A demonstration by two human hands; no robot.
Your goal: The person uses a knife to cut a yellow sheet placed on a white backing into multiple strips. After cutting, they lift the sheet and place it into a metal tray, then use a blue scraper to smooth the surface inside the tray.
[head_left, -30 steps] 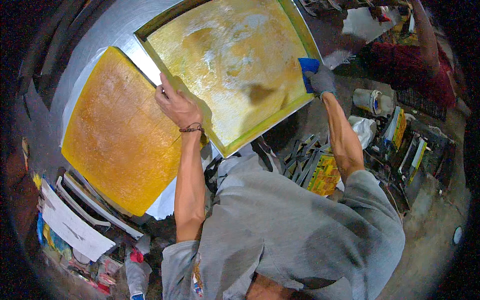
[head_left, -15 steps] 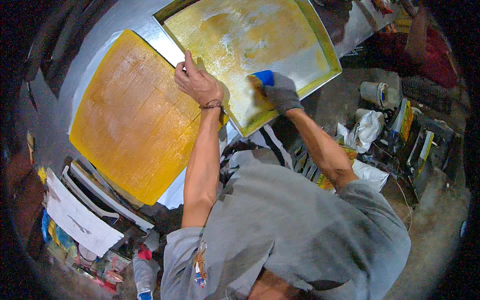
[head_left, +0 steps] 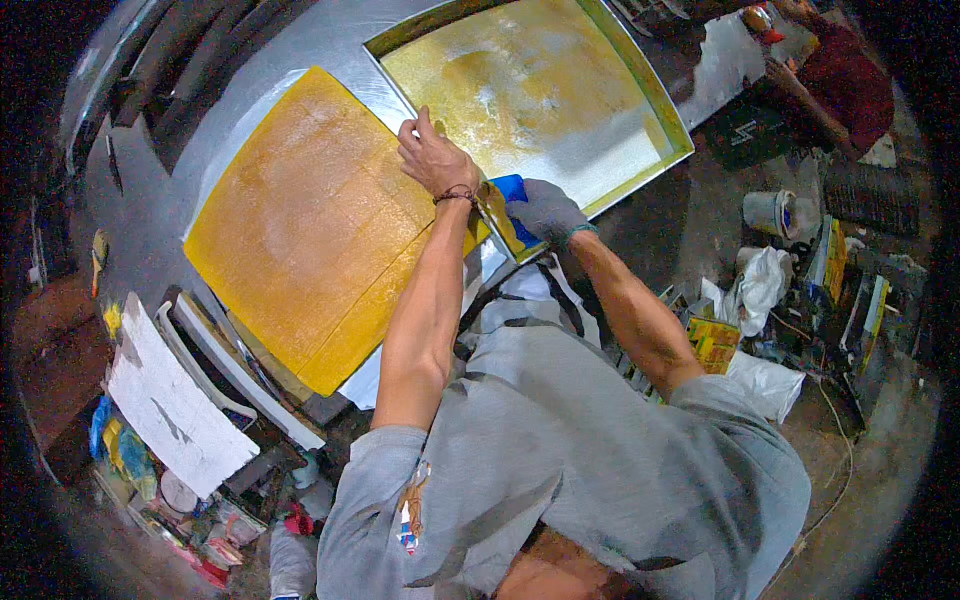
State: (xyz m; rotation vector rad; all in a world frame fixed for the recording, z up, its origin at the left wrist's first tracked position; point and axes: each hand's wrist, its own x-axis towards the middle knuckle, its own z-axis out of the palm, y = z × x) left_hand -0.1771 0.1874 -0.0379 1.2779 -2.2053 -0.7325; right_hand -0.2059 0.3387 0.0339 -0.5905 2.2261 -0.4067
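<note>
A shallow, metal-walled tray (head_left: 610,140) smeared with yellow stands at the upper middle. Over its left rim lies my bare left hand (head_left: 435,158), one finger stretched up and the others loosely bent; I cannot tell how firmly it touches the rim. My right hand (head_left: 548,212), in a grey glove, is closed on a blue block-like tool (head_left: 511,188) with a yellow-stained edge. That tool is at the tray's near corner, and its exact kind is unclear. Left of the tray, a yellow-orange slab (head_left: 300,220) with a glossy, faintly lined surface sits on the grey metal table (head_left: 345,35).
White curved strips (head_left: 245,385) and a white sheet (head_left: 180,410) lie at lower left. A white bucket (head_left: 768,215), white plastic bags (head_left: 762,285) and a cable are on the right. Another person (head_left: 850,85) is at upper right.
My right hand has drawn the blue tool down and left to the tray's near corner. My left hand stays at the left rim. The whole view has shifted slightly.
</note>
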